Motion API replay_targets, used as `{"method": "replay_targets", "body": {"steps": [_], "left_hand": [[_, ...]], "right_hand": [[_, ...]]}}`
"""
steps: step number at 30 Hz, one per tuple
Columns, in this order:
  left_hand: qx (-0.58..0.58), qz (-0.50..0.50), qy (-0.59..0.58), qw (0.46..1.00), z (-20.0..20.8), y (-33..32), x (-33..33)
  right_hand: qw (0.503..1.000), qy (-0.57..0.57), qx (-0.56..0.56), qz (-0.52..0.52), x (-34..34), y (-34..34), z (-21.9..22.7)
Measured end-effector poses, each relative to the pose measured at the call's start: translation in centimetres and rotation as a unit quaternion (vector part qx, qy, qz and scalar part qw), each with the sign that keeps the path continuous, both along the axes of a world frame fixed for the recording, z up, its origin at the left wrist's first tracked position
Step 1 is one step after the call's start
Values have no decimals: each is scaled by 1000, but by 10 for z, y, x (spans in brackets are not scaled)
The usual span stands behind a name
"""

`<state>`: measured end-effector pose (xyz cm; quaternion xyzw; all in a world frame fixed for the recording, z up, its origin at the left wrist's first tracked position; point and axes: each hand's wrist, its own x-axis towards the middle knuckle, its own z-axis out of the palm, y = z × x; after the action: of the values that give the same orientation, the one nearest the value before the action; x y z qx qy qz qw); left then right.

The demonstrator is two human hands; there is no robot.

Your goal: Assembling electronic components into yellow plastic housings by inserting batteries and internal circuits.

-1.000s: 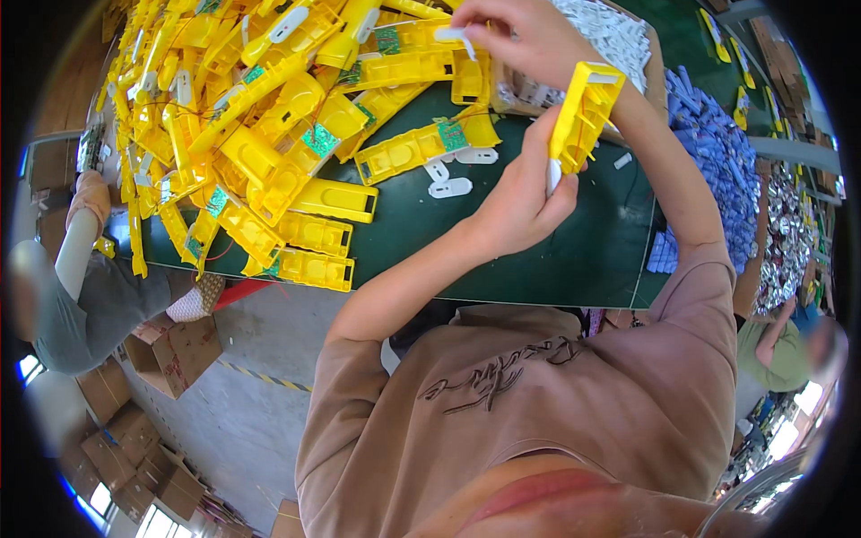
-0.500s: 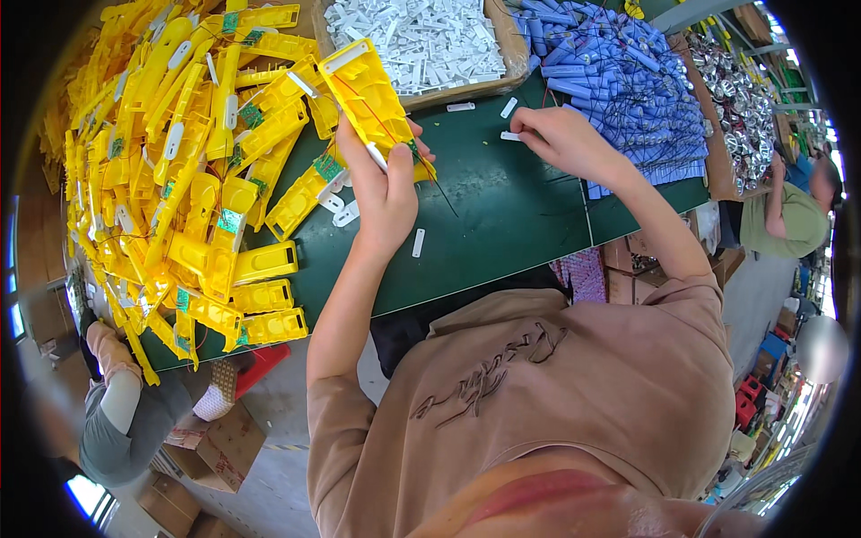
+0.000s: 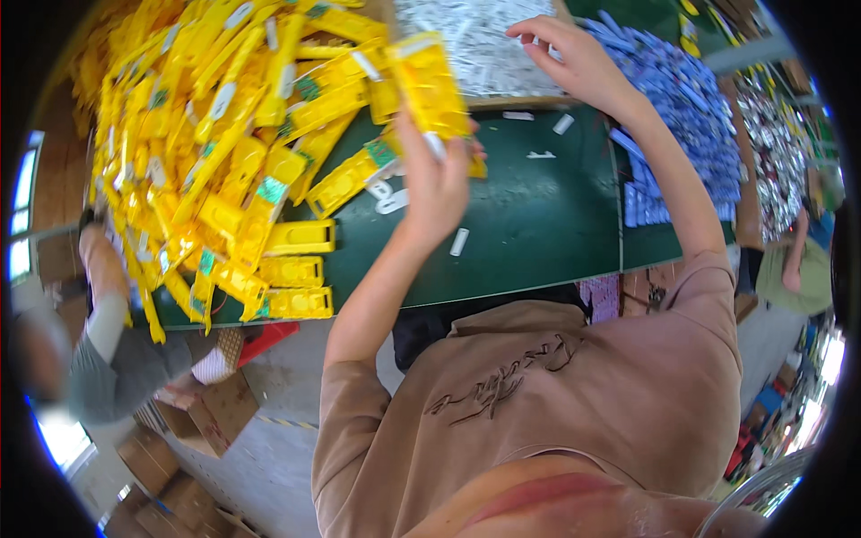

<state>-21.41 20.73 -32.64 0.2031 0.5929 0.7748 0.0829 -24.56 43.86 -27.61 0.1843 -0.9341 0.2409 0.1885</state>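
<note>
As we look down through the head view, our left hand (image 3: pixel 437 193) grips a yellow casing (image 3: pixel 429 82) at the upper centre — fingers wrapped round its lower end, thumb against its near side. Farther right, our right hand (image 3: pixel 587 72) is above a shallow box (image 3: pixel 525 102) of small white parts (image 3: pixel 466 49), its fingers parted and slightly bent; we cannot tell whether they touch any.

A large yellow heap (image 3: pixel 202 134) of similar casings fills the upper left, some showing green circuit boards (image 3: pixel 271 189). Blue cylinders (image 3: pixel 673 125) lie massed at the upper right, with shiny metal parts (image 3: pixel 777 148) near the right edge. Across the middle we see the green table (image 3: pixel 529 224) — a few loose white pieces (image 3: pixel 459 242) scattered on it. Another person's grey sleeve (image 3: pixel 94 377) shows at the left edge.
</note>
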Motion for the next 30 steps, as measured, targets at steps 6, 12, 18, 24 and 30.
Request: {"method": "replay_targets", "body": {"steps": [6,12,18,24,30], "left_hand": [[-67,-19,180,981,-17,1,23],[-65,-36,206,976,-7,2,22],[-110,33,169,979,-21,-6,16],[-39,-23,144,989,-7,6,18],[-68,-43,134,988,-10,11,27]], "right_hand": [[991,19,28,128,-68,-88,10],[992,3,62,114,-112,-127,-5],[992,-92,-42,-81,-39,-64,38],[869,-462,-6,-177,111,57,11],[917,-126,304,-227,150,73,-47]]}}
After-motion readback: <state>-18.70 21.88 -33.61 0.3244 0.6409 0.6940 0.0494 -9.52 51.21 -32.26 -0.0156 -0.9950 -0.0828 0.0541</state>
